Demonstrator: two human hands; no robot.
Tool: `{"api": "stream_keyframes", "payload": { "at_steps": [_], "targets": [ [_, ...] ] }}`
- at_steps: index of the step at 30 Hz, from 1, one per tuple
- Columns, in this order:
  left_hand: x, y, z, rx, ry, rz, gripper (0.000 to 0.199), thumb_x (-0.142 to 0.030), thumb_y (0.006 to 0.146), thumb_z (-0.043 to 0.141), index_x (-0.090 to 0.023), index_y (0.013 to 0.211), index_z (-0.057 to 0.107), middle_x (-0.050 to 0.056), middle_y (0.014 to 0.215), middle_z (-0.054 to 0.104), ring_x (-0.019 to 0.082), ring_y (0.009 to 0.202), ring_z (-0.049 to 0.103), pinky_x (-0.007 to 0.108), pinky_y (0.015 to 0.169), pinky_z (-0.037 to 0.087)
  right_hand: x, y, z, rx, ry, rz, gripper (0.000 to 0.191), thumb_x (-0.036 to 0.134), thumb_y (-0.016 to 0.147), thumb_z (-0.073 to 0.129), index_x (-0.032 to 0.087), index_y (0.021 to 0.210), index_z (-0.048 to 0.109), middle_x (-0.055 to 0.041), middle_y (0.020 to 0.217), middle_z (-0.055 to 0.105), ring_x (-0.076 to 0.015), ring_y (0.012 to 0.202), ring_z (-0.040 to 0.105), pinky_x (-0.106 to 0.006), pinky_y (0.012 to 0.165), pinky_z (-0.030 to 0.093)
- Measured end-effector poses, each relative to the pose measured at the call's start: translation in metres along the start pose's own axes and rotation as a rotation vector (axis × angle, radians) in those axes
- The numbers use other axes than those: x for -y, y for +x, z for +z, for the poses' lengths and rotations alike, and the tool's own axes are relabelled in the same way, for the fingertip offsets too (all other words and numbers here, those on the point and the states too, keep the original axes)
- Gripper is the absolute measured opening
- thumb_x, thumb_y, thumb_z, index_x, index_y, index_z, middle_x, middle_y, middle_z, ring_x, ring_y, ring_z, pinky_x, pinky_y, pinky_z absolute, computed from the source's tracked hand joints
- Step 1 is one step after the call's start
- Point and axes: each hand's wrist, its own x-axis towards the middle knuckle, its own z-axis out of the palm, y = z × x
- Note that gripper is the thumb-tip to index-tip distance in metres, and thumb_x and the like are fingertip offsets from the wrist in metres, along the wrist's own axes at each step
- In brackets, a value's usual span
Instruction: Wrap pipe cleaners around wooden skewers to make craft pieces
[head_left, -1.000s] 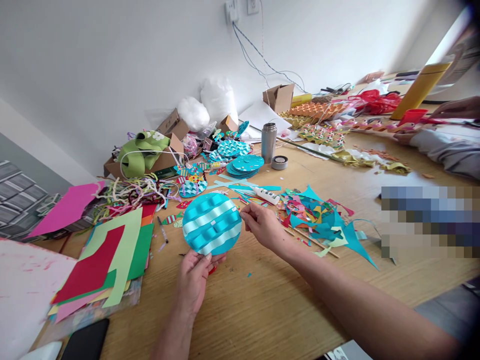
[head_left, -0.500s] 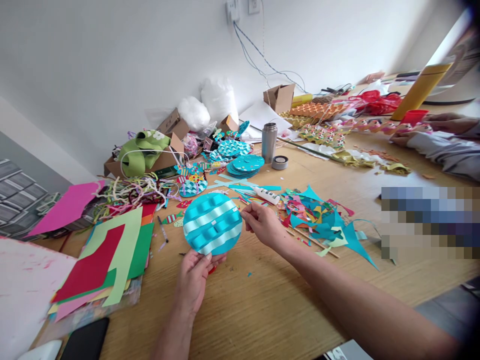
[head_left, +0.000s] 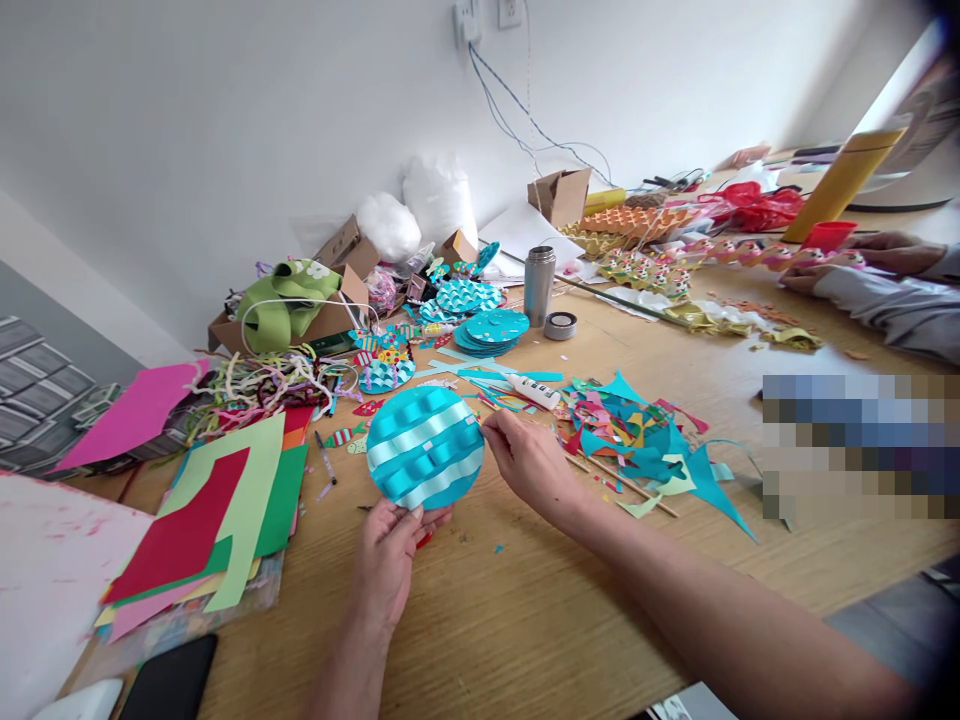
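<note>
My left hand grips a round blue paper disc from below, thumb on its front and fingers behind. Wavy strips in darker and paler blue run across the disc, and two small white squares sit on it. Thumb and forefinger of my right hand are pinched together at the disc's right edge, beside one white square. Just behind lie blue paper strips and a white glue tube. A stack of blue discs and a finished-looking wavy disc with paper fish are farther back.
Coloured paper sheets, a pen and a black phone lie left. Paper scraps and sticks are right. A steel flask stands behind its lid. Another person's hands are at far right.
My right wrist and the back of my hand have shifted slightly, while its fingertips stay at the disc's edge. The disc and my left hand have hardly moved.
</note>
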Motion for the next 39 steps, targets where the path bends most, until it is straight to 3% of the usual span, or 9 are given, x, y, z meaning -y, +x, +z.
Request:
{"api": "stream_keyframes", "payload": {
  "at_steps": [8, 17, 28, 34, 39],
  "targets": [
    [0.000, 0.000, 0.000, 0.016, -0.024, 0.000, 0.032, -0.026, 0.058, 0.078, -0.012, 0.084, 0.064, 0.011, 0.083, 0.074, 0.029, 0.084, 0.070, 0.043, 0.084, 0.050, -0.001, -0.001, 0.004, -0.005, -0.247, -0.141, 0.024, 0.023, 0.096, 0.034, 0.019, 0.081, 0.053, -0.0062, 0.072, 0.062, -0.0179, 0.066, 0.055, -0.028, 0.054, 0.027],
    [-0.001, 0.000, 0.001, 0.026, -0.050, -0.006, 0.032, -0.025, 0.058, 0.077, -0.012, 0.084, 0.064, 0.012, 0.085, 0.073, 0.030, 0.085, 0.070, 0.044, 0.084, 0.050, -0.006, -0.003, 0.005, 0.015, -0.281, -0.224, 0.022, 0.015, 0.093, 0.035, 0.019, 0.081, 0.053, -0.0058, 0.070, 0.062, -0.0181, 0.068, 0.053, -0.028, 0.058, 0.028],
    [0.006, 0.002, -0.008, -0.012, 0.085, 0.052, 0.030, -0.032, 0.062, 0.077, -0.013, 0.081, 0.062, 0.010, 0.081, 0.074, 0.029, 0.081, 0.070, 0.041, 0.082, 0.051, -0.007, 0.005, 0.001, 0.059, 0.073, 0.036, 0.020, 0.029, 0.092, 0.041, 0.020, 0.078, 0.052, -0.0019, 0.066, 0.061, -0.0155, 0.057, 0.054, -0.025, 0.053, 0.029],
    [0.013, 0.007, -0.013, -0.009, 0.202, 0.130, 0.040, -0.036, 0.066, 0.074, -0.014, 0.098, 0.063, 0.011, 0.087, 0.074, 0.029, 0.082, 0.070, 0.040, 0.077, 0.053, -0.009, 0.007, 0.000, 0.118, 0.076, 0.062, 0.017, 0.022, 0.088, 0.044, 0.019, 0.074, 0.054, -0.0017, 0.067, 0.063, -0.0145, 0.057, 0.054, -0.024, 0.053, 0.028],
    [0.014, 0.006, -0.013, 0.003, 0.297, 0.215, 0.038, -0.036, 0.074, 0.067, -0.016, 0.105, 0.061, 0.011, 0.097, 0.072, 0.027, 0.086, 0.069, 0.039, 0.083, 0.052, 0.000, 0.004, -0.002, 0.167, -0.105, 0.082, 0.016, 0.020, 0.089, 0.042, 0.019, 0.081, 0.056, -0.0032, 0.070, 0.067, -0.0161, 0.059, 0.058, -0.025, 0.051, 0.024]
  ]
}}
